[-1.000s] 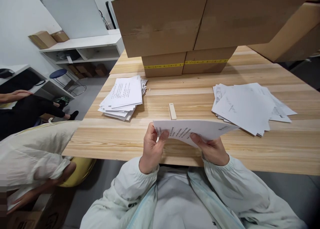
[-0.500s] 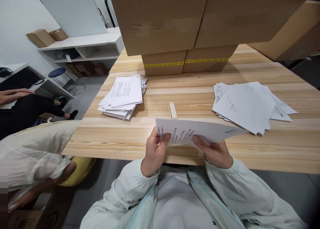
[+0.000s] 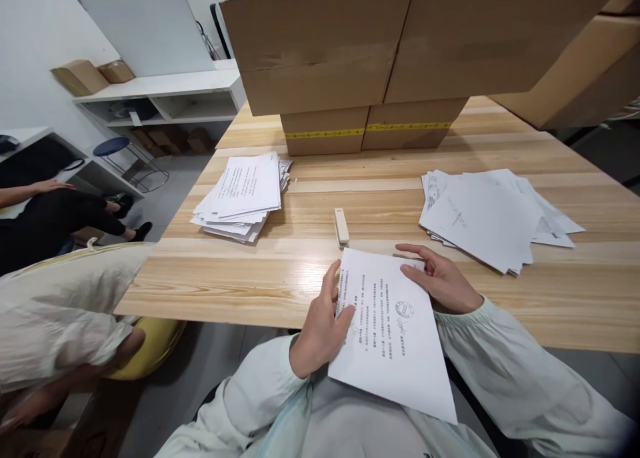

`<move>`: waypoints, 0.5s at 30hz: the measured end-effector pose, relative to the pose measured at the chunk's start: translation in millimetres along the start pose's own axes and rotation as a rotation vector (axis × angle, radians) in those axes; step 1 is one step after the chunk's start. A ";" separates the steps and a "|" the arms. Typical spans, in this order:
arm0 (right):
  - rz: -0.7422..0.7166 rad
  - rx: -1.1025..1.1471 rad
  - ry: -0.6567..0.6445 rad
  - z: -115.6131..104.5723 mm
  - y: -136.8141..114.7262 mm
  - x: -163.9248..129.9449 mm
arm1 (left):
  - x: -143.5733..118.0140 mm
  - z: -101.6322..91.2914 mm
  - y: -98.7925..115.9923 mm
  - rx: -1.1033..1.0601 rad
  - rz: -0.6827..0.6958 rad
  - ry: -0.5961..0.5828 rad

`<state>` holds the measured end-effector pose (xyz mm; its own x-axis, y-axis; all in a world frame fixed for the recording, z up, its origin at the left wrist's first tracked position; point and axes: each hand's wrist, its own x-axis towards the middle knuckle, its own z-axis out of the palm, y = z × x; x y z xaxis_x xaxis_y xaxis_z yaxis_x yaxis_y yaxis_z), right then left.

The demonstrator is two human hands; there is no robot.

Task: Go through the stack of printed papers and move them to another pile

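Both hands, left hand (image 3: 320, 325) and right hand (image 3: 443, 281), hold the sheet (image 3: 393, 338); right grip seemingly flat, partly hidden.

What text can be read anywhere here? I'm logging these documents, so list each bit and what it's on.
None can be quoted.
Held sheet: printed lines and a round stamp, too small to read.
Left paper stack: printed lines, blurred.
Right paper stack: faint marks, unreadable.
Cardboard boxes: no print visible; yellow tape markings too small.

White sheet (image 3: 395, 331) with black print, pale striped-wood bench (image 3: 350, 198), brown boxes (image 3: 370, 38) with yellow tape.
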<state>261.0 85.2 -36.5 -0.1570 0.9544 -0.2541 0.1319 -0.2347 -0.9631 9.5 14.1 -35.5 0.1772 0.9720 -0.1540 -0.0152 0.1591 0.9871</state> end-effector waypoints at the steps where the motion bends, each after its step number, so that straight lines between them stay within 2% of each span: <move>1: -0.009 -0.001 -0.014 0.2 0.1 3.3 | 0.8 -1.9 1.0 0.023 -0.021 -0.003; 4: -0.038 -0.045 -0.053 -0.1 -2.5 12.7 | 5.7 -8.3 7.9 0.065 -0.147 -0.027; 8: -0.069 -0.127 -0.042 -0.7 -3.8 22.8 | 14.9 -13.8 19.6 -0.049 -0.345 -0.090; 10: -0.068 -0.131 -0.033 -0.6 -3.7 25.6 | 19.4 -14.4 23.6 -0.101 -0.370 -0.090; 15: -0.060 -0.092 -0.010 -0.4 -6.6 28.4 | 28.1 -13.7 23.5 -0.130 -0.335 -0.062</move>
<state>256.1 113.9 -37.3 -0.1766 0.9643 -0.1972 0.2111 -0.1585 -0.9645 0.6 47.6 -17.2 0.2524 0.8509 -0.4608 -0.0707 0.4911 0.8682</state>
